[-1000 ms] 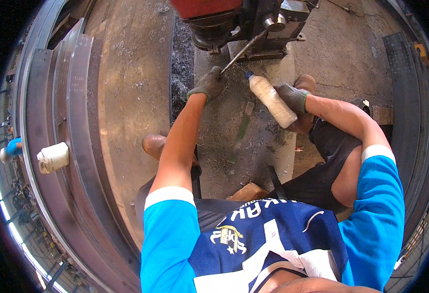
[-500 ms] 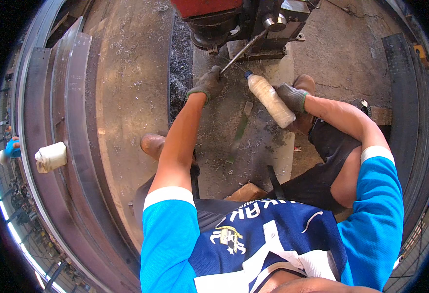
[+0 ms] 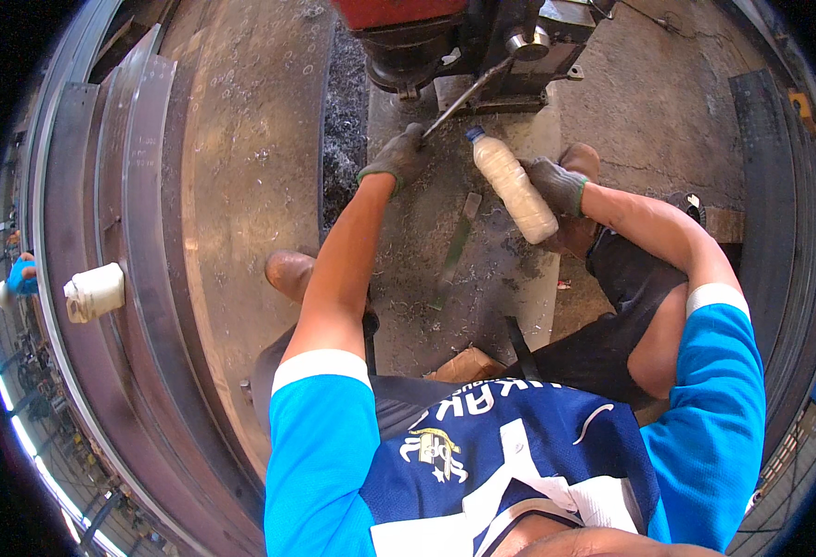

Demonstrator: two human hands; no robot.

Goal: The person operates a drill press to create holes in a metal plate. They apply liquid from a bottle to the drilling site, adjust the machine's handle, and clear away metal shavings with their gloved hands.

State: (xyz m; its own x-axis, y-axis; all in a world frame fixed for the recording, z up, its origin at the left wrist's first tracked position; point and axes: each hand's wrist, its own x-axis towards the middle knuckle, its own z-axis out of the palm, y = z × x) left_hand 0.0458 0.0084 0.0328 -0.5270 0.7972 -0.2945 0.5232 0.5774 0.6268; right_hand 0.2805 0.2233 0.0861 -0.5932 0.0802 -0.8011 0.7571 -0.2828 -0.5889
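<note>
My left hand (image 3: 398,158), in a grey work glove, is closed around the end of a metal lever (image 3: 468,95). The lever runs up to the hub of a red and black drilling machine (image 3: 408,46). In my gloved right hand (image 3: 556,186) is a plastic bottle (image 3: 512,186) of cloudy, pale liquid with a blue cap. It tilts with its cap up and to the left, toward the machine's base. My right fingers are partly hidden behind the bottle. Below the machine lies a metal plate (image 3: 408,251) with metal shavings and a green-marked strip (image 3: 461,243) on it.
Long steel beams (image 3: 138,186) run along the left, with a white jug (image 3: 95,292) on one. More dark steel (image 3: 768,167) lines the right. My boots (image 3: 289,276) flank the plate. Shavings pile up in a dark gap (image 3: 345,121). Another person (image 3: 21,276) shows at the far left.
Almost nothing differs. The bottle has shifted slightly upward in the picture, and the left hand stays on the lever.
</note>
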